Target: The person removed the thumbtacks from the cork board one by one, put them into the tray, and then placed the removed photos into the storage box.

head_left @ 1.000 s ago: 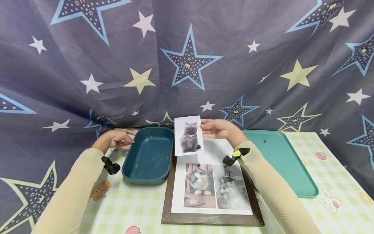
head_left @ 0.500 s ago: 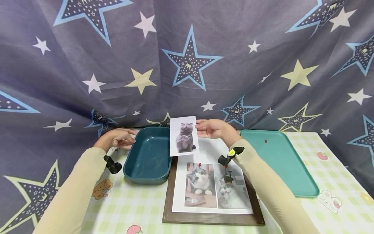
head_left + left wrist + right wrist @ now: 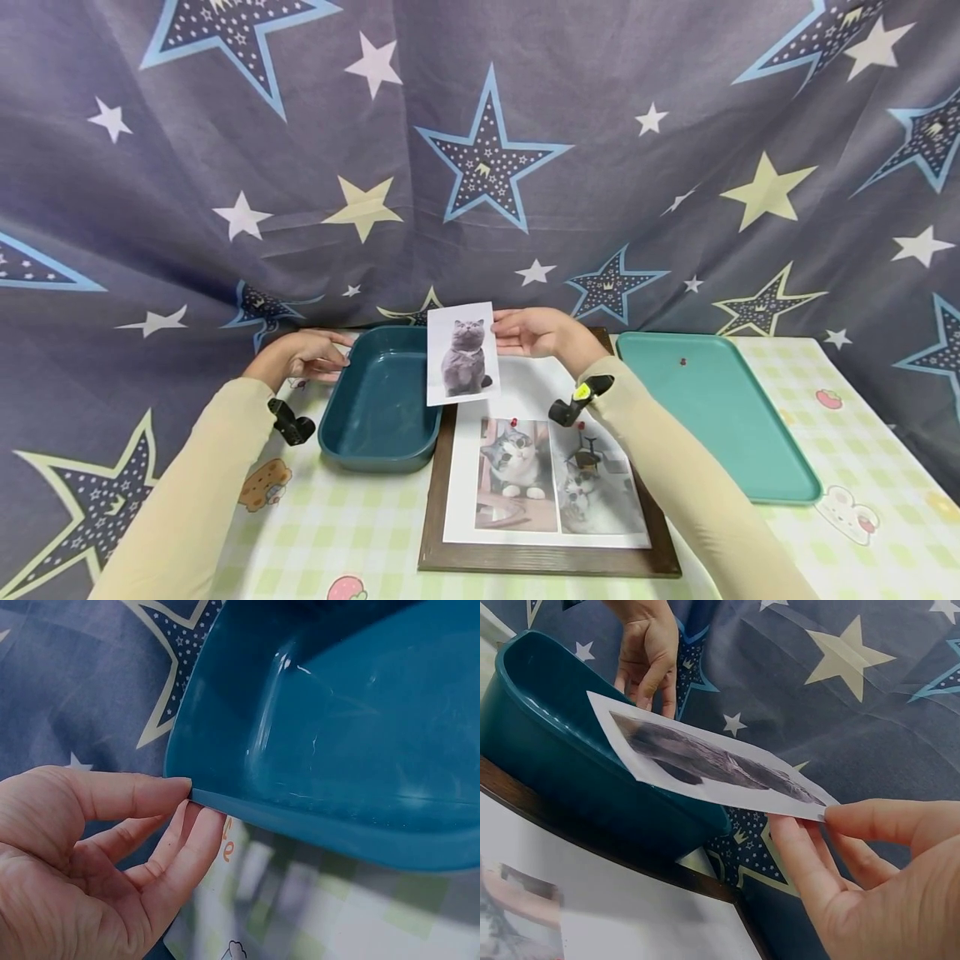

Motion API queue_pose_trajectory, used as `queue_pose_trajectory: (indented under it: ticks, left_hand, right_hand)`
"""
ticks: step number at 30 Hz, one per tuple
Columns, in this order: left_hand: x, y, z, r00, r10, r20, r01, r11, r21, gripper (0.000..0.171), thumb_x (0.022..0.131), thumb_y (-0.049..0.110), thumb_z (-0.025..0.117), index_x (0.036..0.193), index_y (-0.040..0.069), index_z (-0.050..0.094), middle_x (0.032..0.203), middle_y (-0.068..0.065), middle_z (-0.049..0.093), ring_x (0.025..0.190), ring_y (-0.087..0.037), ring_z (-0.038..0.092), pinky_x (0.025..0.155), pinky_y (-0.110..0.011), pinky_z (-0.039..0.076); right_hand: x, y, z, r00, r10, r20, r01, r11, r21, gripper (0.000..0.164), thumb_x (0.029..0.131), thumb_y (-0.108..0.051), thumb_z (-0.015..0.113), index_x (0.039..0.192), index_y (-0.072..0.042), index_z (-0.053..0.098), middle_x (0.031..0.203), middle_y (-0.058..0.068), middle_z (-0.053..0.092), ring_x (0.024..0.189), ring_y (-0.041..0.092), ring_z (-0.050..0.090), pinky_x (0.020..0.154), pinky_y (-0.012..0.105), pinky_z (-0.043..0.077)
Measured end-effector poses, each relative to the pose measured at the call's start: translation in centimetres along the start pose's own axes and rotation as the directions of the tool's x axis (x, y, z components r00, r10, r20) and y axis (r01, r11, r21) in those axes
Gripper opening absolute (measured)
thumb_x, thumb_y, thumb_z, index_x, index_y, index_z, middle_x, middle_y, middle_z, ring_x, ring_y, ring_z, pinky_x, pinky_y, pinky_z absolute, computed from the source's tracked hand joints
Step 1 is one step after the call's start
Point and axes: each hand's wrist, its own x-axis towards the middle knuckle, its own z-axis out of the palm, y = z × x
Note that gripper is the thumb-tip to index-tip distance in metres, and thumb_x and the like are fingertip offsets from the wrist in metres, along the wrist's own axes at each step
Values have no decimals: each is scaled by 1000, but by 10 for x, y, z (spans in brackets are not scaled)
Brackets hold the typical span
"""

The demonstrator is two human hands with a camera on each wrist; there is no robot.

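Note:
My right hand (image 3: 534, 332) pinches the right edge of a photo card (image 3: 462, 354) of a sitting grey cat. The card is held tilted above the left part of a brown-framed board (image 3: 435, 533) and overlaps the right rim of a deep teal bin (image 3: 375, 463). In the right wrist view the thumb lies on top of the card (image 3: 727, 761), with fingers beneath. The left hand (image 3: 311, 354) grips the bin's far left rim; in the left wrist view its thumb (image 3: 142, 795) is on the rim and the other fingers are outside it.
Two cat photos, a left one (image 3: 517, 492) and a right one (image 3: 600, 500), lie on the board's white sheet under red pushpins. On the right is a shallow green tray (image 3: 738, 433) with a red pushpin (image 3: 683, 362) in it. A star-patterned curtain (image 3: 480, 250) hangs behind the checked tablecloth.
The right hand has carried the cat photo card leftward, from over the board to partly over the bin. The left hand keeps its grip on the bin's rim.

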Motion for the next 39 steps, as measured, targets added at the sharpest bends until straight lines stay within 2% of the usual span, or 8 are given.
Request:
queue_pose_trajectory:
  ticks: [7, 12, 15, 18, 21, 26, 30, 39]
  left_hand:
    - [-2, 1, 1, 1000, 0, -1, 0, 1000, -8, 73, 95, -3, 60, 158, -4, 23, 94, 2, 64, 78, -5, 68, 84, -29, 62]
    - [-3, 2, 2, 1000, 0, -4, 0, 1000, -7, 73, 95, -3, 60, 159, -4, 22, 95, 1, 65, 78, -5, 68, 87, -31, 62]
    - [-4, 1, 3, 1000, 2, -1, -2, 1000, -3, 73, 95, -3, 60, 159, -4, 22, 95, 2, 65, 79, -4, 68, 91, -32, 61]
    - [-4, 1, 2, 1000, 3, 2, -3, 1000, -4, 73, 95, -3, 60, 158, -4, 22, 94, 2, 65, 79, -4, 67, 91, -32, 61]
    - [-3, 0, 1, 1000, 5, 2, -5, 1000, -5, 73, 95, -3, 60, 158, -4, 23, 96, 2, 64, 80, -5, 67, 89, -31, 61]
    - [-3, -1, 0, 1000, 6, 2, -6, 1000, -13, 73, 94, -4, 61, 158, -4, 24, 99, -1, 64, 80, -5, 67, 85, -29, 62]
    - [-3, -1, 0, 1000, 5, 3, -5, 1000, -12, 74, 94, -4, 60, 158, -4, 23, 98, -1, 64, 80, -5, 67, 85, -30, 62]
    - [-4, 1, 1, 1000, 3, 5, -3, 1000, -7, 75, 95, -4, 60, 159, -4, 22, 94, 2, 64, 79, -5, 67, 87, -30, 62]
  right_hand:
    - [4, 1, 6, 1000, 6, -26, -7, 1000, -27, 56, 104, 5, 45, 157, -6, 34, 87, 2, 72, 81, 16, 71, 74, 27, 61]
    - [10, 3, 7, 999, 24, -47, -26, 999, -42, 57, 104, 4, 45, 158, -7, 34, 86, 1, 72, 80, 16, 71, 103, 36, 55]
    - [11, 3, 8, 998, 33, -55, -35, 999, -39, 57, 104, 4, 45, 158, -8, 34, 86, 2, 72, 79, 17, 71, 97, 34, 59]
    - [12, 4, 10, 997, 35, -65, -37, 999, -35, 57, 103, 5, 46, 157, -8, 36, 85, 2, 71, 77, 17, 70, 68, 28, 61]
    - [14, 5, 11, 997, 32, -75, -35, 999, -37, 55, 102, 5, 46, 155, -7, 38, 85, 3, 70, 75, 17, 70, 67, 28, 60]
    - [17, 7, 13, 995, 37, -93, -42, 998, -53, 54, 102, 5, 47, 154, -8, 40, 88, 3, 69, 77, 17, 69, 95, 34, 59]
    - [20, 9, 14, 993, 45, -106, -52, 997, -60, 55, 102, 4, 48, 155, -8, 39, 93, 3, 67, 77, 16, 69, 119, 40, 41]
    - [26, 11, 18, 992, 55, -117, -63, 996, -65, 55, 101, 4, 48, 154, -9, 40, 100, 5, 63, 79, 18, 66, 121, 42, 38]
